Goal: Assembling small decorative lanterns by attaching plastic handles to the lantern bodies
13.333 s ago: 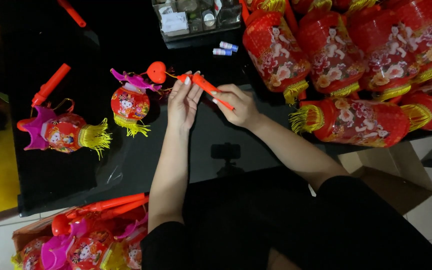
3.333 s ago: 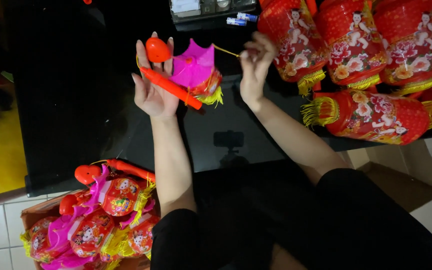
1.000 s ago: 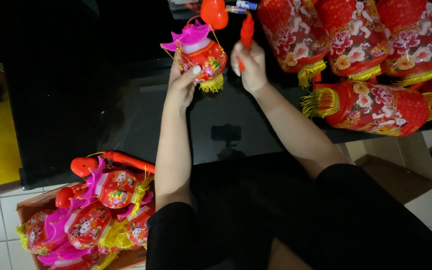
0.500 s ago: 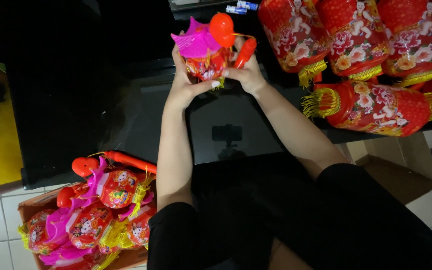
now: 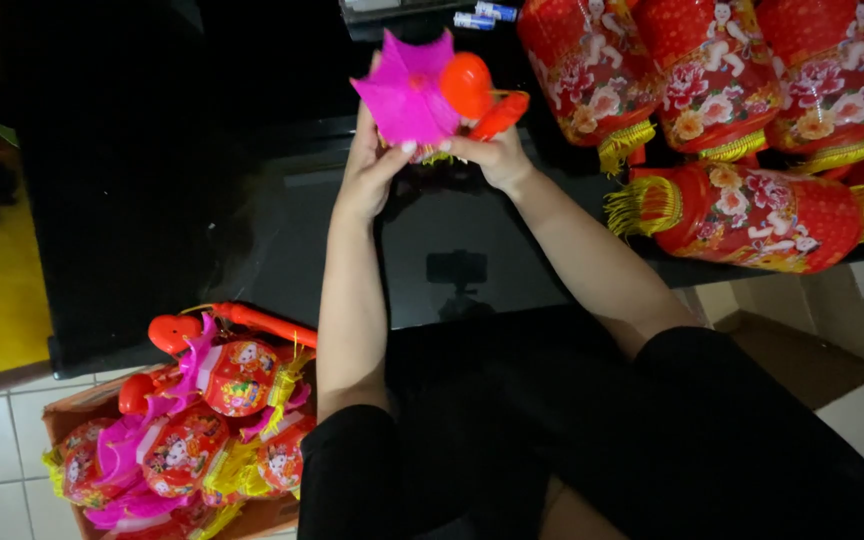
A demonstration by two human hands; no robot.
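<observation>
Both hands up over the black table (image 5: 152, 200), working one small lantern (image 5: 414, 95). My left hand (image 5: 370, 165) cups it from below-left, fingers curled on the body under the magenta star-shaped cap. My right hand (image 5: 492, 150) pinches the orange-red handle stick (image 5: 500, 115) where it meets the lantern. The red heart-shaped knob (image 5: 466, 85) sits just in front of the cap. Lantern is held off the table, top tilted toward me, yellow fringe barely showing between my fingers.

Step in hand, as I judge it: seating the stick and hanger on this lantern — assembly looks nearly closed up. Next move probably needs a firm grip on the body and a check that the stick holds, then a free spot in the box.

Counts:
- small lantern in hand: one
- finished small lanterns in the cardboard box (image 5: 62, 425) on the tiled floor at my left: about five visible, pile overlaps so not exact; one orange-red stick (image 5: 252, 320) lies on top
- big red lanterns (image 5: 752, 215) with gold fringe on the right: at least five, some cut off by the frame
- small blue-and-white tubes (image 5: 482, 15) at the top edge: two
</observation>
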